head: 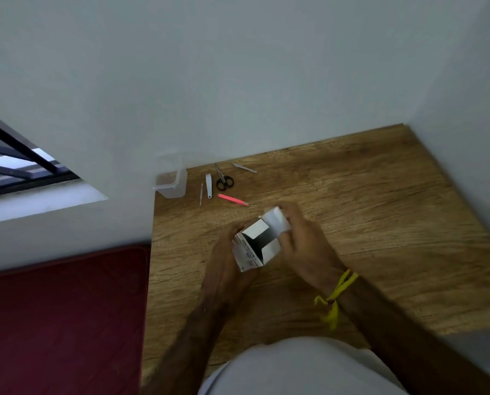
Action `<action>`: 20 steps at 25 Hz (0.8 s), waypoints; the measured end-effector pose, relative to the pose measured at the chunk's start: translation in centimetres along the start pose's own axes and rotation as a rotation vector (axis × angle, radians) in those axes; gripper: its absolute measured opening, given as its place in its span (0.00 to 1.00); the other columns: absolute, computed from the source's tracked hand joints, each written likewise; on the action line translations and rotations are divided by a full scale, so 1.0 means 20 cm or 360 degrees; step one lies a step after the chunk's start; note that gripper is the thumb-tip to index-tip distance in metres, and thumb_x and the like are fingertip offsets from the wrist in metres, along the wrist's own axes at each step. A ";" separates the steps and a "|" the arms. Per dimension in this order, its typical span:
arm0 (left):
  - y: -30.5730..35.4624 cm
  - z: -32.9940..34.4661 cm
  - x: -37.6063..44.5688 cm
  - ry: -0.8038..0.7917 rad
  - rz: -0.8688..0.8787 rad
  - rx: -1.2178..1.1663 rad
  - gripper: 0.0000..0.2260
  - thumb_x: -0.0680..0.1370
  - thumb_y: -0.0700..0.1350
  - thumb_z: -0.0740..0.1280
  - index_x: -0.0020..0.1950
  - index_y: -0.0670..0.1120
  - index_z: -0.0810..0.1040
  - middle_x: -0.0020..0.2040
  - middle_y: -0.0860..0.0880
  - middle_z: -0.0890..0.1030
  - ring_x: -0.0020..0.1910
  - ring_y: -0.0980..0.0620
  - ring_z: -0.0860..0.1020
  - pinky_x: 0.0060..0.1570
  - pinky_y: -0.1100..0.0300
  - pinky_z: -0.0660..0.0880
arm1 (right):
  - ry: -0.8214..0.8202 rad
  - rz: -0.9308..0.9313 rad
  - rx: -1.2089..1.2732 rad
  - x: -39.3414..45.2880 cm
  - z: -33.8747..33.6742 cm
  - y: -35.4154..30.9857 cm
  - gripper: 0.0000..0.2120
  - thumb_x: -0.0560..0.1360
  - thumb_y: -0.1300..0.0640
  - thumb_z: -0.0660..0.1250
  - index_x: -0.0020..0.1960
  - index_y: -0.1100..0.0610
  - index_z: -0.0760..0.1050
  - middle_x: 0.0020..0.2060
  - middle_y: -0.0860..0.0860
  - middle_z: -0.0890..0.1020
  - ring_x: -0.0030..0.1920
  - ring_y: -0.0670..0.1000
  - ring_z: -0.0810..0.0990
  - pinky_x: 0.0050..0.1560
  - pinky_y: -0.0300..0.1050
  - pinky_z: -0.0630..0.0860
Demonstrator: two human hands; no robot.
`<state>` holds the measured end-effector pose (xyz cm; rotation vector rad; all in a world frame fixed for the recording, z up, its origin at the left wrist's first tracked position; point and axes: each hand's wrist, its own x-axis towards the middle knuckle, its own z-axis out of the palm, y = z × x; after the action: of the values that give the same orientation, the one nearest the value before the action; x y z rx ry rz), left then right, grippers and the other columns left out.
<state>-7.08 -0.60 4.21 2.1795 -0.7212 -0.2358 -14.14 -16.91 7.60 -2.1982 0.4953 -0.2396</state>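
1. Nearest me, below both hands, I saw a white garment (pixel 300 369) and the two forearms reaching forward over a wooden table (pixel 386 212).
2. A yellow thread (pixel 335 298) was tied round the right wrist, its loose ends hanging toward me.
3. The left hand (pixel 226 270) gripped the small white box (pixel 253 246) from its left and near side, fingers curled round the printed wall.
4. The right hand (pixel 306 246) held the same box from the right, with its fingers bent over the far flap (pixel 276 219) and the right edge.
5. The box sat between the two hands, just above the tabletop or on it; I could not tell which.
6. Its top was open. The white flaps stood up and outward, and the inside looked dark. I saw nothing in it.
7. The wall facing the left hand carried small print and a coloured mark, too blurred for me to read.
8. Just beyond the hands lay pink tweezers (pixel 233 200), pointing toward the right hand.
9. Farther on, beyond the left hand, lay a thin metal tool (pixel 201 194), a nail clipper (pixel 208 189) and black-handled scissors (pixel 224 181), close together but apart.
10. Silver tweezers (pixel 244 167) lay farthest, near the wall (pixel 238 81).
11. A clear plastic container (pixel 172 184) stood at the far left corner of the table.
12. Left of the left hand, off the table, was a dark red mat (pixel 61 317).
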 end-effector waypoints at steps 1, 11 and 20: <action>0.00 -0.01 -0.01 -0.0006 -0.0048 -0.0026 0.38 0.67 0.48 0.81 0.67 0.60 0.60 0.64 0.76 0.65 0.63 0.74 0.66 0.60 0.75 0.66 | 0.0078 0.0041 0.0187 0.02 -0.03 0.04 0.20 0.79 0.65 0.59 0.69 0.53 0.66 0.50 0.54 0.81 0.42 0.47 0.80 0.36 0.38 0.77; -0.07 0.02 0.00 -0.0082 0.0158 0.0064 0.31 0.70 0.41 0.78 0.65 0.58 0.67 0.75 0.47 0.67 0.72 0.49 0.66 0.68 0.48 0.71 | 0.0741 -0.0600 -0.0080 -0.06 -0.07 0.00 0.10 0.74 0.66 0.64 0.52 0.62 0.81 0.49 0.53 0.84 0.50 0.50 0.81 0.49 0.44 0.77; -0.16 0.04 0.02 -0.0038 0.0326 -0.0039 0.34 0.73 0.53 0.73 0.74 0.53 0.60 0.73 0.52 0.67 0.72 0.55 0.67 0.67 0.50 0.73 | -0.0246 -0.0127 -0.0227 -0.07 -0.01 -0.04 0.12 0.82 0.57 0.60 0.63 0.50 0.76 0.54 0.47 0.82 0.47 0.40 0.78 0.47 0.35 0.75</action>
<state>-5.67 0.31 1.34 2.0650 -0.9429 -0.1637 -15.26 -16.06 8.41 -2.3561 0.3482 -0.0779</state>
